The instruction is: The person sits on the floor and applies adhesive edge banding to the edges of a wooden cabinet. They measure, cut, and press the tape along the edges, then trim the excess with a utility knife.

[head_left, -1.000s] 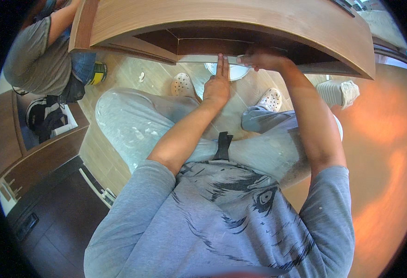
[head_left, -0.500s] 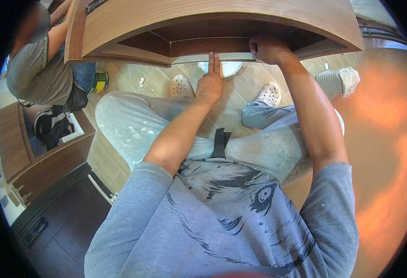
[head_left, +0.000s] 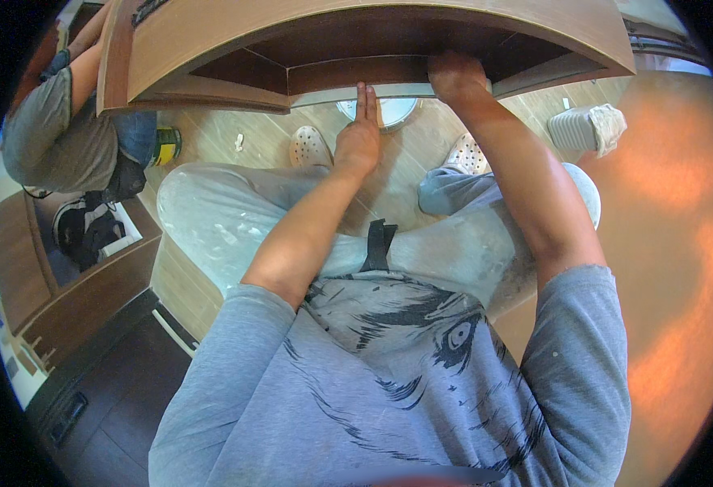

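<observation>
A brown wooden cabinet with a long open compartment is in front of me. My left hand has its index and middle fingers stretched out, their tips against the pale strip along the compartment's lower front edge. My other fingers there are folded under. My right hand reaches over that edge into the compartment, closed, its knuckles toward me. Its fingertips are hidden inside, so I cannot make out what it holds, if anything.
Under the cabinet stands a round white bucket between my clogs. A ribbed white container draped with cloth is at the right. Left of me a co-worker sits by a dark green can and an open wooden box.
My right hand has shifted left along the compartment edge and sits slightly deeper inside. My left fingers stay on the strip. The whole view has moved slightly.
</observation>
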`<act>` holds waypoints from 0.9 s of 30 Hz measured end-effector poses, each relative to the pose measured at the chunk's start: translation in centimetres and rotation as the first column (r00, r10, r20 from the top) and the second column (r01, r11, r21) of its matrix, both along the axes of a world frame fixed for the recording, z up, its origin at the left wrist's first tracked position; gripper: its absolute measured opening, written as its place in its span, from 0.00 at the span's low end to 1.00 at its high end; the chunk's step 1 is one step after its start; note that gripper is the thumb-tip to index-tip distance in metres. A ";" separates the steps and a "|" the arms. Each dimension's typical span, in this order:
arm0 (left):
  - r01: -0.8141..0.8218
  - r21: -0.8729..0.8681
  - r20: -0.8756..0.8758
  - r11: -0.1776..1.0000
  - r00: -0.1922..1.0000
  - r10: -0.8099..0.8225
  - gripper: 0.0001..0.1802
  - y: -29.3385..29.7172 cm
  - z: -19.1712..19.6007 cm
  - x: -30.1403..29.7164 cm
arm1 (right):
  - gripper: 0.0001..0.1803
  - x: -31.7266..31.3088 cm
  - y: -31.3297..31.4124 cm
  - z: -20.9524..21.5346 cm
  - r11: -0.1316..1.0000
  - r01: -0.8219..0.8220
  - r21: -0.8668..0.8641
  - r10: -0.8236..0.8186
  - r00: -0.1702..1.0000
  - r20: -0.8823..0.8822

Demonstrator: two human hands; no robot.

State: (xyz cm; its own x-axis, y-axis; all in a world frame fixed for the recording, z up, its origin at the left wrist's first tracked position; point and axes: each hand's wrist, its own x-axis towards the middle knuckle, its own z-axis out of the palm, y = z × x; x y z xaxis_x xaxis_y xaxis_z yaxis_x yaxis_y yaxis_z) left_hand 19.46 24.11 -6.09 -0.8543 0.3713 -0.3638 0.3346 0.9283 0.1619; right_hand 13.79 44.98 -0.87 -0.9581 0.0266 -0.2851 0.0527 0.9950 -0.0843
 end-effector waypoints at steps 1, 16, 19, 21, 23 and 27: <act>-0.004 -0.023 0.003 1.000 1.000 0.004 0.53 0.0 0.0 0.0 | 0.18 -0.1 -0.1 0.0 1.000 0.009 0.001 -0.009 1.000 0.004; -0.020 0.014 0.037 1.000 0.999 0.019 0.51 0.0 -0.6 0.3 | 0.17 -1.3 -1.1 -1.0 0.994 0.044 0.099 -0.050 0.997 0.064; -0.017 0.079 -0.010 0.997 1.000 0.018 0.58 -0.2 -1.2 0.4 | 0.17 -1.2 -1.2 -0.9 0.994 0.061 0.086 -0.066 0.996 0.061; -0.008 0.085 -0.034 0.996 0.999 0.011 0.58 -0.2 -1.3 0.4 | 0.17 -1.1 -1.3 -0.8 0.994 0.061 0.094 -0.068 0.995 0.072; -0.014 0.053 0.001 0.998 1.000 0.014 0.56 0.0 -1.0 0.4 | 0.17 -1.1 -1.3 -0.7 0.993 0.075 0.095 -0.083 0.993 0.080; -0.021 0.009 0.063 1.000 0.998 0.020 0.51 0.3 -0.2 0.3 | 0.17 -1.5 -1.1 -1.1 0.993 0.075 0.089 -0.083 0.992 0.090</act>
